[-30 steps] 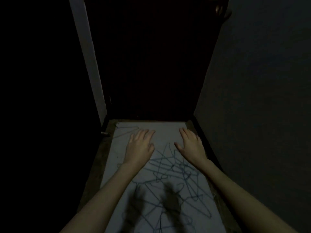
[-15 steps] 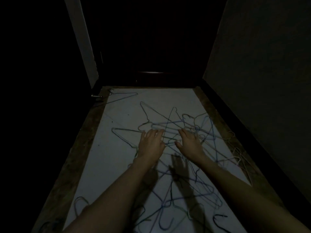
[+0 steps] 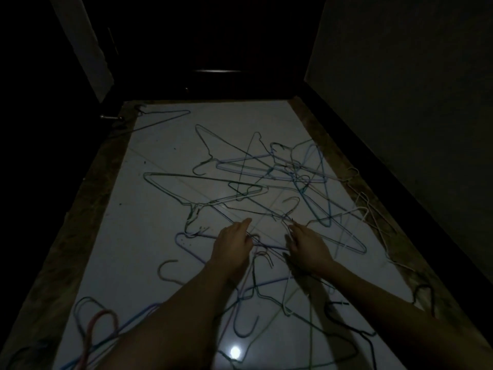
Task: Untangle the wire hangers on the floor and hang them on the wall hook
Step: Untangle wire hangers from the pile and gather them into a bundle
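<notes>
A dim, narrow passage: a pale glossy floor (image 3: 149, 236) with darker borders runs between a dark wall (image 3: 400, 89) on the right and a dark door (image 3: 213, 49) at the far end, and a small bright light reflection (image 3: 235, 351) shows on the tile near the camera. The wire hangers (image 3: 266, 177) lie tangled across the floor, from the far end to the near edge. Both forearms reach forward and down into the pile. The left hand (image 3: 231, 243) has its fingers curled among the wires, index extended; the right hand (image 3: 306, 245) lies beside it, fingers bent onto the wires. Whether either actually grips a wire I cannot tell.
</notes>
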Tool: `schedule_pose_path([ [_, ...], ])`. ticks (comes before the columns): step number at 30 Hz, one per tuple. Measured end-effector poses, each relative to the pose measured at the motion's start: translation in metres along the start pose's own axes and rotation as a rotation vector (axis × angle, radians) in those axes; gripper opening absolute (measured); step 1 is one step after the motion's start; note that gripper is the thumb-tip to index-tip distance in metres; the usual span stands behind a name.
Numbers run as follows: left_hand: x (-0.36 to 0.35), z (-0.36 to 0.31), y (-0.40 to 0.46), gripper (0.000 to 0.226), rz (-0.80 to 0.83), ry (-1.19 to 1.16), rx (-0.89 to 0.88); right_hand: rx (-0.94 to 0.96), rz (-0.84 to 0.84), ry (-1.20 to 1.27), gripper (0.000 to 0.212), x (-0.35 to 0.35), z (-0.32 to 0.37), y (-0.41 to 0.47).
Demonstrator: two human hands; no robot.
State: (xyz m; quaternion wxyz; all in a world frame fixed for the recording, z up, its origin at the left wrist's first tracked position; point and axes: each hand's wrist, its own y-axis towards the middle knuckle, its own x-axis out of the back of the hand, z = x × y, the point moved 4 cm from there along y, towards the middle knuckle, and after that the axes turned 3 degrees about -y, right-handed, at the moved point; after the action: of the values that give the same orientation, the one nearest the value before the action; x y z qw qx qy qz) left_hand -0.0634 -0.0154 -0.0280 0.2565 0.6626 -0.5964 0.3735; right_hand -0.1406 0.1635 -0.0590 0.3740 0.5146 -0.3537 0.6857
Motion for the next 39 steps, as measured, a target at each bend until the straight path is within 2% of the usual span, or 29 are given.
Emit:
schedule_pose_path([
  [4, -0.020, -0.010, 0.013, 0.050, -0.077, -0.132, -0.019, -0.142, 0.021, 0.234, 0.049, -0.012, -0.017, 0.008],
  [10, -0.039, -0.007, 0.020, 0.047, -0.078, -0.225, -0.009, -0.278, -0.039, 0.488, 0.043, -0.027, -0.022, 0.023],
  [15, -0.039, -0.006, 0.020, 0.042, -0.115, -0.333, 0.011, -0.394, -0.149, 0.684, 0.020, -0.023, -0.014, 0.026],
  [20, -0.015, -0.018, 0.028, 0.042, -0.189, -0.515, 0.055, -0.319, -0.204, 0.797, 0.009, 0.025, -0.010, 0.024],
  [23, 0.000, -0.034, 0.032, 0.042, -0.237, -0.749, 0.125, -0.235, -0.249, 0.763, 0.009, 0.055, -0.005, 0.012],
  [26, 0.008, -0.056, 0.035, 0.049, -0.185, -0.889, 0.073, -0.184, -0.256, 0.788, 0.009, 0.074, 0.007, 0.000],
  [29, 0.015, -0.079, 0.039, 0.049, -0.164, -1.009, 0.047, -0.160, -0.228, 0.845, 0.007, 0.082, 0.024, -0.013],
  [33, 0.021, -0.083, 0.039, 0.029, -0.275, -1.277, 0.181, -0.180, -0.134, 0.953, 0.005, 0.082, 0.041, -0.022],
  [39, 0.038, -0.066, 0.037, 0.024, -0.322, -1.287, 0.182, -0.247, -0.003, 0.995, 0.014, 0.065, 0.025, -0.016],
])
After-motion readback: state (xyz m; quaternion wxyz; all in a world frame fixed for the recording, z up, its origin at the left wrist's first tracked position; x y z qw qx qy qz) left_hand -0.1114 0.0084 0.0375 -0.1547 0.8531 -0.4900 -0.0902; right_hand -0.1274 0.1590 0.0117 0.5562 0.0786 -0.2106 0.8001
